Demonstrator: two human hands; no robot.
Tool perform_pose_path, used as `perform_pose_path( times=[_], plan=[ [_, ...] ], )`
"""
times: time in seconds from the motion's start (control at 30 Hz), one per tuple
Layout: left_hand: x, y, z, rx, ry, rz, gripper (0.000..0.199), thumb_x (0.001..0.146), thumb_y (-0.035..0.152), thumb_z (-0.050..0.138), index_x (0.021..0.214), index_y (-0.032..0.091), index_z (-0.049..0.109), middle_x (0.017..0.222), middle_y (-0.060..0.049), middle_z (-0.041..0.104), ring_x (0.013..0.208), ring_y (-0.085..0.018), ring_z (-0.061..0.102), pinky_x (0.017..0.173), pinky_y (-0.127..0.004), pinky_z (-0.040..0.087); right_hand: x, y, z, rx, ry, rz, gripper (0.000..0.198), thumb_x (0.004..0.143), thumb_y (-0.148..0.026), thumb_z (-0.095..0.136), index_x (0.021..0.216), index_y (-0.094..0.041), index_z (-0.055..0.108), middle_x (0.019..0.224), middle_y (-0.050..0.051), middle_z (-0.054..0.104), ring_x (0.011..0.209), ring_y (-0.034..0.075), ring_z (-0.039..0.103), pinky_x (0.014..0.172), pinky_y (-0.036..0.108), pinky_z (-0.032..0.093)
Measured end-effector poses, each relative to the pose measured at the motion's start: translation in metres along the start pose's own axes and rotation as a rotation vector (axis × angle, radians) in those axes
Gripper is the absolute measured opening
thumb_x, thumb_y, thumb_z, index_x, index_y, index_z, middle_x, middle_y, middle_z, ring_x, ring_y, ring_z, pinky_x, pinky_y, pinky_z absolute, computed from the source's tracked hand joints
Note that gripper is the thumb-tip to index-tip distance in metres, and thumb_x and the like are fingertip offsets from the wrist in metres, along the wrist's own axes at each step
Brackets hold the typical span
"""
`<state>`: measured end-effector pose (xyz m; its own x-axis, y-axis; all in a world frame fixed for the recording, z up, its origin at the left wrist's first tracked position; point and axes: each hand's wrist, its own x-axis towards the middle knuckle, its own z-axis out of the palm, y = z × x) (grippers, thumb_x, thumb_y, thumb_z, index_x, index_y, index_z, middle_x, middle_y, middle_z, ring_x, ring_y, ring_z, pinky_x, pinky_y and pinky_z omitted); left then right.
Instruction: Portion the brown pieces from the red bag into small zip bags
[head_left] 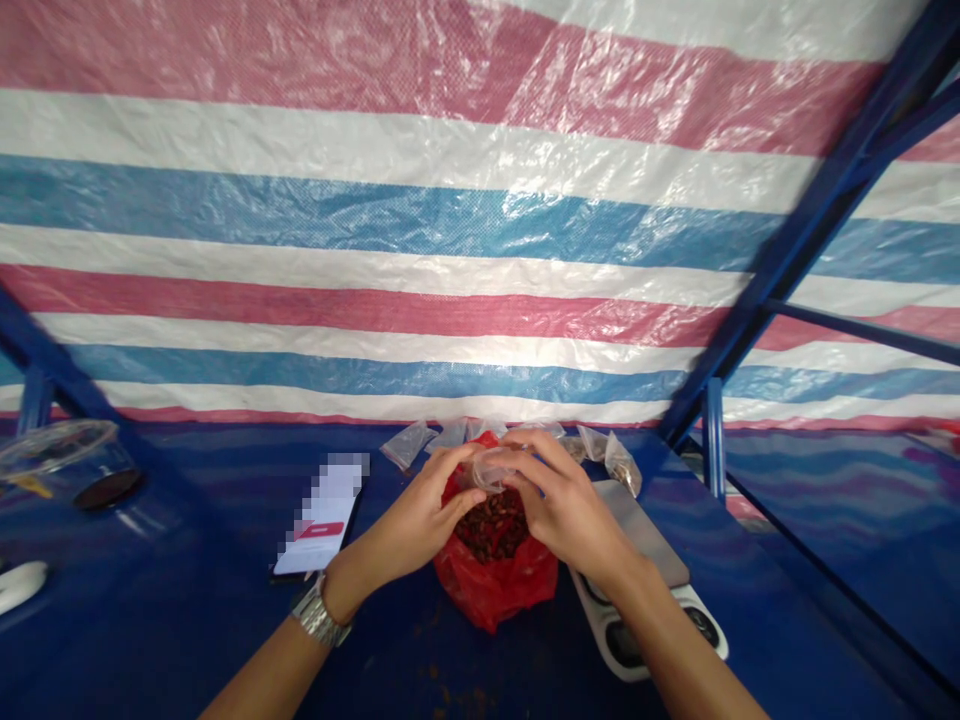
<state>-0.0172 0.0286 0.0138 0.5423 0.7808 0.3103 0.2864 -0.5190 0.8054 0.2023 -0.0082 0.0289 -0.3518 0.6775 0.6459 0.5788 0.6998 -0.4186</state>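
Both hands meet over a red plastic bag [495, 590] that stands open and holds small dark reddish-brown pieces [493, 525]. Between them is a small clear plastic bag [489, 474], its mouth toward me. My left hand [442, 500] pinches the clear bag's left side with thumb and fingers. From the right, my right hand [551, 490] has its bent fingers closed on the other side of it. What the clear bag contains, if anything, I cannot make out. A kitchen scale [649, 545] lies under my right forearm, partly covered by it.
Several small clear bags, some filled, lie along the back, one filled bag [622, 465] by the scale. A phone [322, 515] lies left on the blue table [225, 640]. Farther left are a clear plastic tub [67, 460] and a white object [21, 585]. Blue metal bars [750, 290] and striped sheeting [420, 220] stand behind.
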Motion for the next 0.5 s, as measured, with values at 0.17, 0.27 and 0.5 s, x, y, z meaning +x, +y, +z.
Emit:
perform_pose_path(
  times=[0.17,0.27,0.5],
  plan=[
    [-0.001,-0.001,0.004,-0.023,-0.061,0.019,0.053,0.098,0.04,0.066,0.146,0.027,0.05,0.145,-0.012,0.058,0.138,-0.03,0.052,0.121,-0.048,0.038,0.0,-0.003,0.001,0.031,-0.017,0.04,0.042,0.098,-0.008,0.054,0.133,-0.03,0.063,0.128,0.008,0.064,0.121,0.023,0.064,0.105,0.039,0.054],
    [0.0,-0.005,0.009,-0.03,-0.016,0.002,0.054,0.095,0.04,0.07,0.144,0.027,0.052,0.142,-0.01,0.059,0.135,-0.029,0.054,0.119,-0.047,0.04,0.0,-0.002,0.003,0.042,-0.033,0.031,0.043,0.097,-0.005,0.052,0.129,-0.029,0.065,0.128,0.008,0.063,0.121,0.022,0.064,0.105,0.037,0.053],
    [0.002,0.002,-0.002,-0.07,0.066,-0.019,0.04,0.102,0.041,0.055,0.139,0.025,0.054,0.137,-0.01,0.064,0.129,-0.027,0.058,0.114,-0.041,0.043,0.005,-0.005,-0.013,0.057,0.176,0.044,0.031,0.097,-0.014,0.06,0.125,-0.028,0.065,0.119,0.007,0.069,0.112,0.023,0.066,0.099,0.039,0.054]
  ],
)
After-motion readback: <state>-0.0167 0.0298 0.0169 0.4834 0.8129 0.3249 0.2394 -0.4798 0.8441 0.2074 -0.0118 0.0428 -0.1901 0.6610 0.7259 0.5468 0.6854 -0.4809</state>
